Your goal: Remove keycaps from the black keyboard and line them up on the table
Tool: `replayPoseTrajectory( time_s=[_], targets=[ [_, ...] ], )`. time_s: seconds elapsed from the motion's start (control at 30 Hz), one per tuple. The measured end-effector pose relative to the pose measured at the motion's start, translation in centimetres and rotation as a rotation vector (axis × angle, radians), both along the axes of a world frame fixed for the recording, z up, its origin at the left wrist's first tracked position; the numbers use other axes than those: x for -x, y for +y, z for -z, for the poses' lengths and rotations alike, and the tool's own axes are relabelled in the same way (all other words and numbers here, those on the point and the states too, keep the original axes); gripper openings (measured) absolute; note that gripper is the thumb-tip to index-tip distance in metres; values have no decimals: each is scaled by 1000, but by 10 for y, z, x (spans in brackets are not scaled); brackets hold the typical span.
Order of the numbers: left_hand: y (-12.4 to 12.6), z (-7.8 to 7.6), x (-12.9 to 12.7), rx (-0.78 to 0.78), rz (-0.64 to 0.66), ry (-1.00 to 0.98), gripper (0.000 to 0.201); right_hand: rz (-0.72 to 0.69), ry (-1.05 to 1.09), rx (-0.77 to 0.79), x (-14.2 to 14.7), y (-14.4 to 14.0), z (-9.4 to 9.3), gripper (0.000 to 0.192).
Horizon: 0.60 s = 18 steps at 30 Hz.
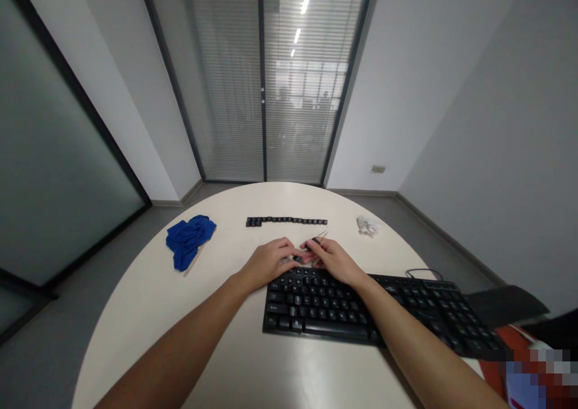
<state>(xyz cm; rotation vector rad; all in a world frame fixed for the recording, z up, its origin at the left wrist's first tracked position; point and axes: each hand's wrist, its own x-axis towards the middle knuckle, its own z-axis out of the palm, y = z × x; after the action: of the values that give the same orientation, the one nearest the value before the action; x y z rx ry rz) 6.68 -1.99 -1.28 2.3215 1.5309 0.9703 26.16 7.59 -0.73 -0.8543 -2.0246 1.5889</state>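
Note:
A black computer keyboard (334,306) lies in front of me, and both my hands are together just above its upper left edge. My left hand (270,262) is closed, its fingertips pinching a small black keycap (297,258). Closed beside it, my right hand (335,258) grips a small dark-handled tool (311,243) with thin wire ends sticking out, which looks like a keycap puller. My right forearm crosses over the keyboard and hides part of it. Farther off, a row of black keycaps (289,219) is lined up, with a short second row at its left end.
The round pale table (217,337) carries a crumpled blue cloth (189,240) with a thin wooden stick (194,261) at the left. Crumpled white tissue (368,225) sits at the right. A cable (424,270) loops behind the keyboard. Glass panels with blinds (298,126) stand beyond.

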Motion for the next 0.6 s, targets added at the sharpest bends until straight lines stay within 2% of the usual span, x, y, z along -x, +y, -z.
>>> replayPoseTrajectory(
  time_s=[0.23, 0.6],
  targets=[
    [-1, -2, 0, -33, 10, 132, 19, -18, -2, -39, 0, -1, -2, 45],
    [0, -3, 0, 0, 66, 68, 19, -30, -11, -94, 0, -3, -2, 42]
  ],
)
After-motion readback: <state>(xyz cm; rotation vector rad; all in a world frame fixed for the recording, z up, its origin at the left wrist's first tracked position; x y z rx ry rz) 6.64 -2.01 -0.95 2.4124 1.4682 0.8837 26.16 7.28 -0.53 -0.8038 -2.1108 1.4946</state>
